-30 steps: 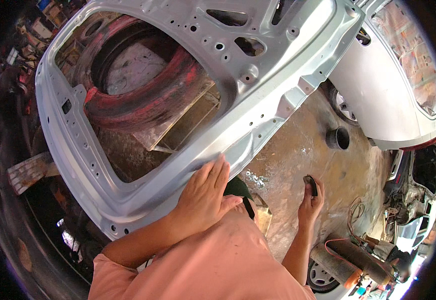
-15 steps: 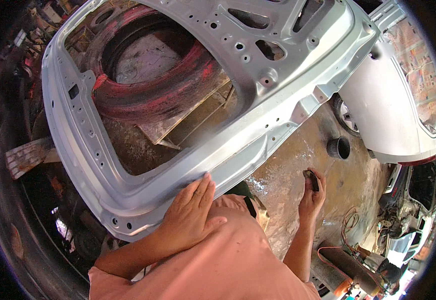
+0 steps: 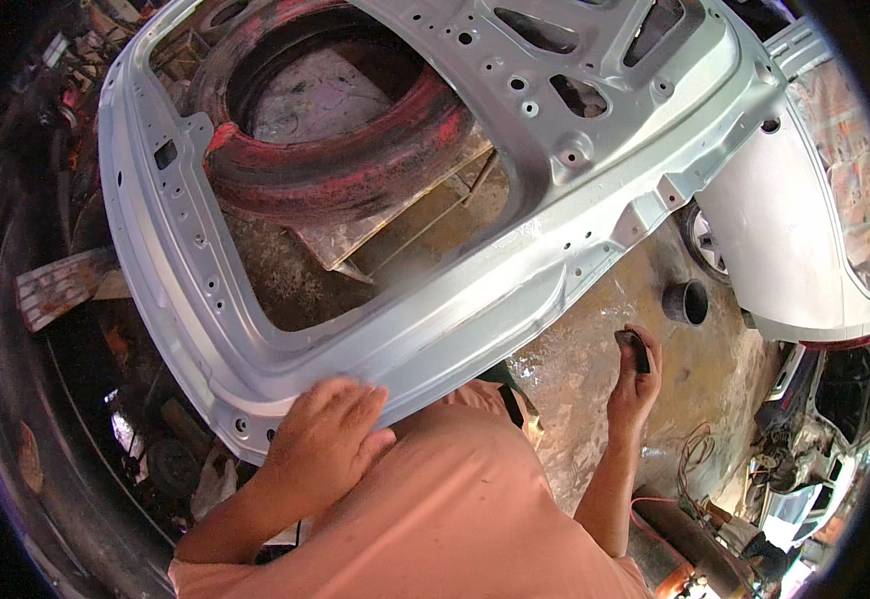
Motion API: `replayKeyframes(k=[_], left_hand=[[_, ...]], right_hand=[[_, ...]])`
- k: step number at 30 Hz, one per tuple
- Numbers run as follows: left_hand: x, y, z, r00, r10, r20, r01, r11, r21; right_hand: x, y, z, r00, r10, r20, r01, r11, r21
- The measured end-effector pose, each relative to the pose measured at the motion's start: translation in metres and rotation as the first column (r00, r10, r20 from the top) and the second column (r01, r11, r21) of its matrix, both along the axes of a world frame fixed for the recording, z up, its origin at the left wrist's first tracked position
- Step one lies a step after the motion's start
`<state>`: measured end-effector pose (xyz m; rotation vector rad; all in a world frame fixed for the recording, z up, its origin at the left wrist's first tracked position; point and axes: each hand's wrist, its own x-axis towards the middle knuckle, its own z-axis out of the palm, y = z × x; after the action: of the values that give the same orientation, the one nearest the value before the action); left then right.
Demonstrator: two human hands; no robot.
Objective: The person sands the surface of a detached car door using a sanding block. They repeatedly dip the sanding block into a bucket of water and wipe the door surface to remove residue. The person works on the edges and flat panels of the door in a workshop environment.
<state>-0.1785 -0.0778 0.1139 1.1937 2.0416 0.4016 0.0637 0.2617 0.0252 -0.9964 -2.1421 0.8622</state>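
Note:
A silver-grey stamped metal car panel (image 3: 645, 190), with a large opening and many holes, spans the upper left and middle. My left hand (image 3: 330, 434) lies with fingers outstretched on the panel's near lower edge, slightly blurred. My right hand (image 3: 633, 384) is off to the right of the panel, above the floor, with its fingers gripping a small dark block (image 3: 633, 349). A pink shirt covers my torso below the panel.
Below the panel, a worn red-and-black tire (image 3: 325, 180) lies on a low platform (image 3: 375, 230). A black cylinder (image 3: 685, 299) stands on the floor (image 3: 575, 399). At right are a white car (image 3: 785, 250), a dismantled vehicle (image 3: 815, 459) and a compressor tank (image 3: 660, 539) with hoses.
My left hand has slid leftward and down along the panel's near edge. My right hand, still gripping the block, has risen slightly and shifted right. The panel sits further right in the view.

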Motion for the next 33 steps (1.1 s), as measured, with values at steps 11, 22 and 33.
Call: replayKeyframes(k=[11,22,33], left_hand=[[-0.029,0.093,-0.043,0.819,-0.277,-0.503,0.418,0.888,0.191],[-0.035,0.185,-0.04,0.755,-0.34,-0.561,0.534,0.815,0.225],[-0.025,0.179,-0.038,0.759,-0.356,-0.545,0.523,0.832,0.184]], right_hand=[[0.011,-0.012,0.009,0.997,-0.071,-0.003,0.071,0.997,-0.011],[0.049,-0.032,-0.015,0.977,-0.205,-0.055,0.202,0.977,-0.066],[0.051,-0.031,-0.016,0.837,-0.463,-0.291,0.3,0.834,-0.463]])
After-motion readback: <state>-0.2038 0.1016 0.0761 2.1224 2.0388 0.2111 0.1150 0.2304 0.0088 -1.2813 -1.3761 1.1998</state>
